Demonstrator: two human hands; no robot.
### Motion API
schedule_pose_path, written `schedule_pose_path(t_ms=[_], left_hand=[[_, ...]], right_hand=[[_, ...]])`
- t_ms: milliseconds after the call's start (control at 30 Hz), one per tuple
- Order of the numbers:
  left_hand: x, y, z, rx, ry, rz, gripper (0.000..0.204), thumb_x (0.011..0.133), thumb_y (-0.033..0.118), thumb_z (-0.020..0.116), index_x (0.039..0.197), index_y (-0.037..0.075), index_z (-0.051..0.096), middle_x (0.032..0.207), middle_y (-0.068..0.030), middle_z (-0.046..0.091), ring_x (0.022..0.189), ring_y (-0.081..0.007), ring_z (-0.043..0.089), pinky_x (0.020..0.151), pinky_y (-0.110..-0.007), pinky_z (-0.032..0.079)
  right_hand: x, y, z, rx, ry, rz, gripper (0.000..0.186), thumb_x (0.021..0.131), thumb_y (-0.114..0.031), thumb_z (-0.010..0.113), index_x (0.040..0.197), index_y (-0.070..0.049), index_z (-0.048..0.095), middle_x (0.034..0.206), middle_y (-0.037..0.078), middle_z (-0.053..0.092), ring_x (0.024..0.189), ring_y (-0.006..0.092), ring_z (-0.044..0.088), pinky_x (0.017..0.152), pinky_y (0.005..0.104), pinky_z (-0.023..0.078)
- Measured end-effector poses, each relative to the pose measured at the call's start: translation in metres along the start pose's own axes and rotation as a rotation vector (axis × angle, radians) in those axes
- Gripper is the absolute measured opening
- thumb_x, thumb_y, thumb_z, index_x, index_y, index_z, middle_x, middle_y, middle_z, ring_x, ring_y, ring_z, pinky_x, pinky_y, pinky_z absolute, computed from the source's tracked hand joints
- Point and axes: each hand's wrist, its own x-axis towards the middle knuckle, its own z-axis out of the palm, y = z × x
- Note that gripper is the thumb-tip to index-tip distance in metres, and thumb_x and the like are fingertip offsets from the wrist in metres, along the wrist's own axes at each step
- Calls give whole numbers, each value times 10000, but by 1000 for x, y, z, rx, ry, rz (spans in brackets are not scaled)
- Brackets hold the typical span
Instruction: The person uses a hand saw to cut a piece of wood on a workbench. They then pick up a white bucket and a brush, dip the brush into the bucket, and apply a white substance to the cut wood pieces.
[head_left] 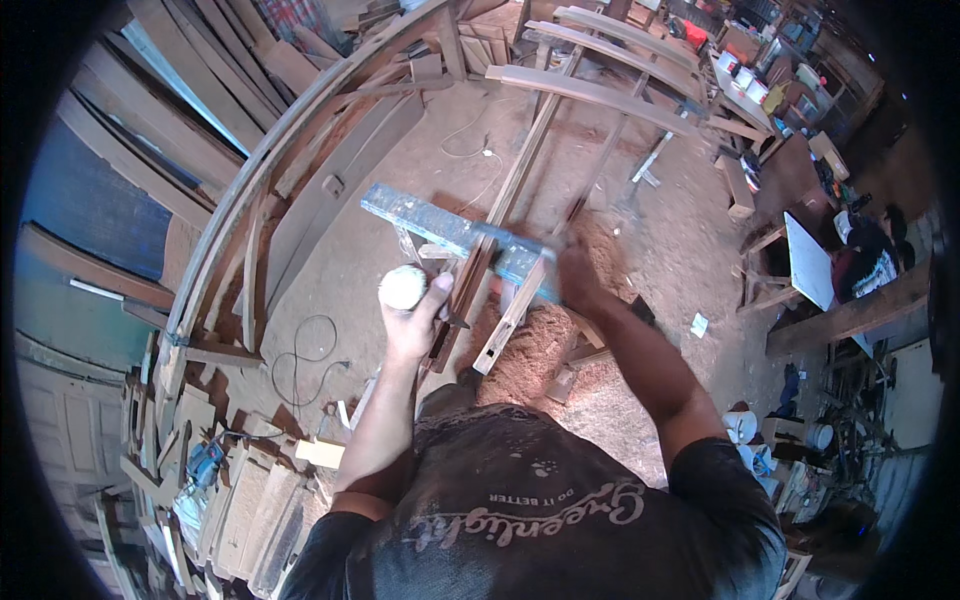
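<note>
My left hand [408, 322] is closed around a white, round-ended object [403, 288], with the thumb along its side. A short dark pointed piece [455, 320] shows beside the fingers; I cannot make out whether it belongs to that object. Just right of this hand, dark reddish-brown wooden strips [467, 288] lie across a worn blue bench plank [425, 218]. A paler wooden piece with slots cut near its end [508, 325] leans beside them. My right hand [577, 277] is smeared by motion at the plank's right end, its fingers and anything in them unclear.
Sawdust and shavings [535, 365] heap beneath the bench. Long boards rest on supports ahead, including a curved plank [590, 97]. A wooden rail frame [262, 165] with stacked boards stands left. A cable [300, 360] lies on the floor. At right, a person sits near a white board [808, 262].
</note>
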Motion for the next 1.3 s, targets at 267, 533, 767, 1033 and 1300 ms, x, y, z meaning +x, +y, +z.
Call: schedule_pose_path(t_ms=[267,533,767,1033,1300], left_hand=[[-5,25,29,-54,-63,-98,168,955,121,745,959,49,593,711,-43,592,585,-140,554,551,-305,451],[27,18,80,387,-329,147,452,841,248,849,1241,83,717,1365,-114,625,1238,-304,595,1097,-454,435],[18,0,47,554,-453,234,982,739,401,938,1543,49,498,1482,-238,533,1363,-411,537,1164,-491,412],[-119,-134,-4,715,-314,-152,926,830,349,902,1516,-58,432,1426,-308,569,1353,-430,562,1123,-470,465],[-132,-198,-12,727,-94,-110,488,875,226,820,1310,70,661,1111,-239,746,1021,-427,727,873,-502,590]], right_hand=[[56,40,-60,-104,-294,259,532,923,-248,750,1416,-98,616,1405,291,571,1301,490,550,1095,559,477],[-10,-167,-117,826,-181,-195,756,792,-272,885,1402,6,536,1316,208,634,1251,304,619,1076,430,490],[-17,-147,-121,1234,98,468,181,930,-133,735,1037,-62,608,898,41,635,782,174,641,728,340,540],[-39,-150,-77,1621,459,300,118,1030,-101,663,1005,-101,548,775,9,522,652,123,493,607,319,437],[-79,-179,-69,784,91,-366,217,862,-58,804,854,-64,587,797,100,644,649,211,627,565,330,482]])
